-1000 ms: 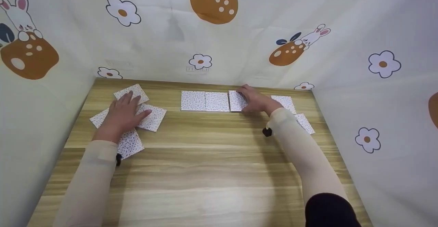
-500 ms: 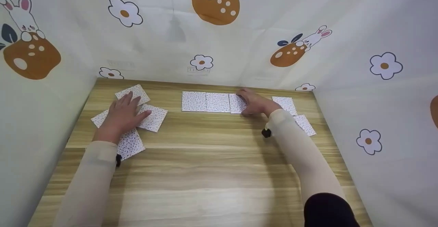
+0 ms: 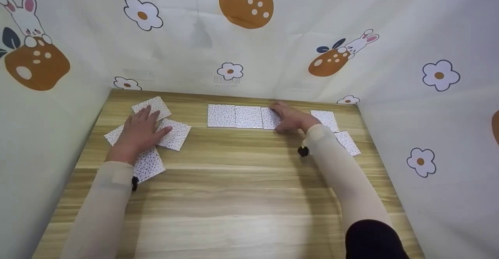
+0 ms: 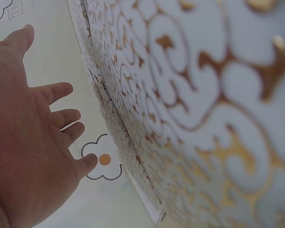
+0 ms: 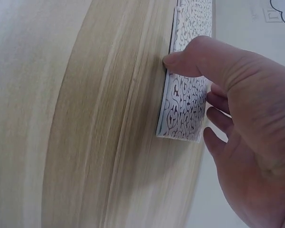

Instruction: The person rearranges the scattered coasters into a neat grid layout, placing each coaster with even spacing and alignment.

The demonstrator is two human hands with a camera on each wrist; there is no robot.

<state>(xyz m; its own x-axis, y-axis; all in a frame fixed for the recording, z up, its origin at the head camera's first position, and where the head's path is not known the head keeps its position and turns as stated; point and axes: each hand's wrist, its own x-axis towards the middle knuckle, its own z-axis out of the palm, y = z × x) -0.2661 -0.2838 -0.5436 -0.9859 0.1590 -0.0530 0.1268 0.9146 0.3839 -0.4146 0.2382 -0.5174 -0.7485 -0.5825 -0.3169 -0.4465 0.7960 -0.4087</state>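
Square white tiles with a scrolled brown-gold pattern lie flat on the wood-grain table (image 3: 234, 196). Two of them, a left tile (image 3: 221, 115) and a middle tile (image 3: 248, 117), sit edge to edge near the back. At the row's right end, a third tile (image 3: 269, 117) adjoins them. My right hand (image 3: 292, 117) grips that tile, thumb on its near edge and fingers at its far edge, as the right wrist view shows. Over a loose group of tiles (image 3: 175, 135) at the left, my left hand (image 3: 140, 134) lies with fingers spread and straight, partly covering them.
To the right, partly behind the right sleeve, are two more tiles, an upper one (image 3: 325, 119) and a lower one (image 3: 349, 142). A pale patterned curtain (image 3: 179, 48) rises behind the table's back edge and along both sides.
My right hand has brought the third tile slightly toward me, so its edges now line up with the row. The left hand has stayed in place.
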